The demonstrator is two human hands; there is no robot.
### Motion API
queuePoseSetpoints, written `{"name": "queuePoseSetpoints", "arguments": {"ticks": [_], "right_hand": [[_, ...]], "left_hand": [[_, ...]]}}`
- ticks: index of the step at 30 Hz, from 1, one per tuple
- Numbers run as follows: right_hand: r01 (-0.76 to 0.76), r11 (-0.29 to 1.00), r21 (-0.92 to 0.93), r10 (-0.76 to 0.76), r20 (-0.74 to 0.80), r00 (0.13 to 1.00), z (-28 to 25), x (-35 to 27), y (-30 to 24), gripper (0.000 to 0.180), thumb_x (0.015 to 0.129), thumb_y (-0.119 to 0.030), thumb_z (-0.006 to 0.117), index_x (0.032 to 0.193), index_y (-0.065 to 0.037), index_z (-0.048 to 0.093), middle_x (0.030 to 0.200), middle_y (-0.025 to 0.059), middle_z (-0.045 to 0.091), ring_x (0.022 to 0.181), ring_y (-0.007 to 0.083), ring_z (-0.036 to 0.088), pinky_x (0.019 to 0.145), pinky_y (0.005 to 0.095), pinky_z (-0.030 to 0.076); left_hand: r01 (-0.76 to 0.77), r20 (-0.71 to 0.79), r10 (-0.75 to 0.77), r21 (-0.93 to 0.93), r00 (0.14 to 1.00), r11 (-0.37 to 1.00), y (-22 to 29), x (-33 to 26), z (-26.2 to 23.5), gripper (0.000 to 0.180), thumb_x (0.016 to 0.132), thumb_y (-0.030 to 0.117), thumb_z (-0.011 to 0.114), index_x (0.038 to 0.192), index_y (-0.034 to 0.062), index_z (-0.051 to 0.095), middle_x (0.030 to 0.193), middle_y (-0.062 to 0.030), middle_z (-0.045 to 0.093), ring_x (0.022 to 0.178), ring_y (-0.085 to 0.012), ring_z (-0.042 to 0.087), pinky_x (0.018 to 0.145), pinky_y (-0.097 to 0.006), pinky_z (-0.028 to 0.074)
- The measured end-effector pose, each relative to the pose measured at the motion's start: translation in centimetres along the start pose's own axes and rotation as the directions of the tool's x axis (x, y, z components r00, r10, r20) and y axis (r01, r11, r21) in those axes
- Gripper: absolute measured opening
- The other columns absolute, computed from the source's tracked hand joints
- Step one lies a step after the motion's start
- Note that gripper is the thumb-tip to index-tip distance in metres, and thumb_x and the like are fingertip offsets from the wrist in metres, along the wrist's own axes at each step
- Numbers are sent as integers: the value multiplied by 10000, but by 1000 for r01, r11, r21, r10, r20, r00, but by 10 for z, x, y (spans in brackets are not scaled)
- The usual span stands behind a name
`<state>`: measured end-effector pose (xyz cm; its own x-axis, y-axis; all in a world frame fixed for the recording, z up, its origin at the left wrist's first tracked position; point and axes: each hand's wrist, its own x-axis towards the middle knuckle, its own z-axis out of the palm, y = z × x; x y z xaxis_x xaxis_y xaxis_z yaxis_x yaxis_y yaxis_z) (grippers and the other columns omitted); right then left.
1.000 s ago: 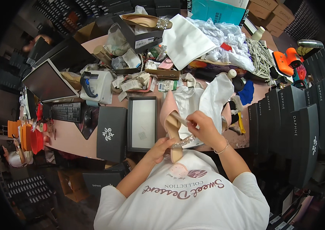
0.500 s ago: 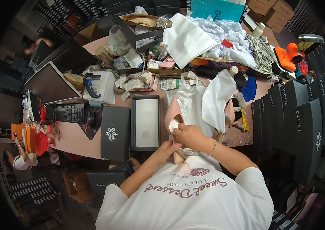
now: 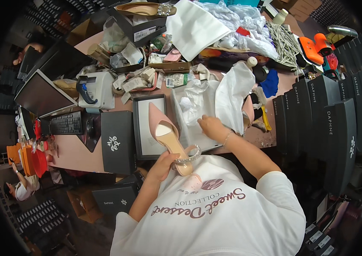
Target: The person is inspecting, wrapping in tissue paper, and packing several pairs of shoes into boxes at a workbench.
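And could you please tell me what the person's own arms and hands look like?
The left hand and right hand are ungloved, with forearms bare below short white fabric sleeves. A thin, light-coloured bracelet circles the right wrist; none shows on the left.

- Monitor (image 3: 44, 94) and keyboard (image 3: 66, 123), left on the surface (image 3: 74, 151)
- White device (image 3: 102, 87) with blue handle (image 3: 85, 94), left
- Beige jewelled shoe (image 3: 140, 9) above dark box (image 3: 147, 38), far
- Pale cord bundle (image 3: 284, 45), orange dispenser (image 3: 310, 51), far right
- Blue cloth (image 3: 269, 84), right
- Red basin (image 3: 40, 162), left
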<state>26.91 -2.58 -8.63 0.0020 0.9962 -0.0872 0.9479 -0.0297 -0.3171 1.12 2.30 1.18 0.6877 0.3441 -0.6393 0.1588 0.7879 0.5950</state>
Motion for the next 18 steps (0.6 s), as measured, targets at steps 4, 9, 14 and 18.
{"name": "queuePoseSetpoints", "arguments": {"ticks": [4, 9, 14, 18], "right_hand": [[-32, 989, -146, 25, -52, 998, 41, 1, -21, 103, 732, -94, 608, 824, -59, 579, 817, 125, 609, 777, 260, 640, 609, 370, 531], [18, 937, 348, 20, -104, 994, -61, 1, -31, 149, 741, -79, 590, 887, -51, 591, 795, 118, 587, 748, 239, 620, 642, 354, 513], [379, 849, 369, -269, -315, 910, -109, 24, -78, 188, 739, -80, 591, 922, -58, 560, 804, 98, 535, 740, 242, 594, 592, 373, 486], [345, 939, 4, -330, -280, 901, -93, 43, -92, 229, 729, -122, 598, 948, -84, 543, 861, 67, 516, 856, 233, 562, 692, 363, 448]], "left_hand": [[-127, -107, 122, -34, 987, 991, -20, 5, 3, 441, 855, 213, 501, 1231, -16, 471, 1079, -113, 581, 987, -186, 573, 884, -332, 449], [-95, -59, 88, -150, 994, 984, -15, 4, 5, 481, 921, 354, 521, 1231, -5, 440, 1029, -141, 588, 898, -191, 621, 781, -316, 514], [-102, -37, 103, 31, 994, 994, -4, 6, 26, 503, 872, 194, 611, 1286, 1, 401, 1076, -82, 555, 954, -135, 565, 811, -274, 478], [-56, -29, 61, 147, 998, 988, -3, 7, 32, 549, 854, 146, 631, 1316, -2, 377, 1135, -88, 528, 999, -133, 534, 839, -271, 460]]}}
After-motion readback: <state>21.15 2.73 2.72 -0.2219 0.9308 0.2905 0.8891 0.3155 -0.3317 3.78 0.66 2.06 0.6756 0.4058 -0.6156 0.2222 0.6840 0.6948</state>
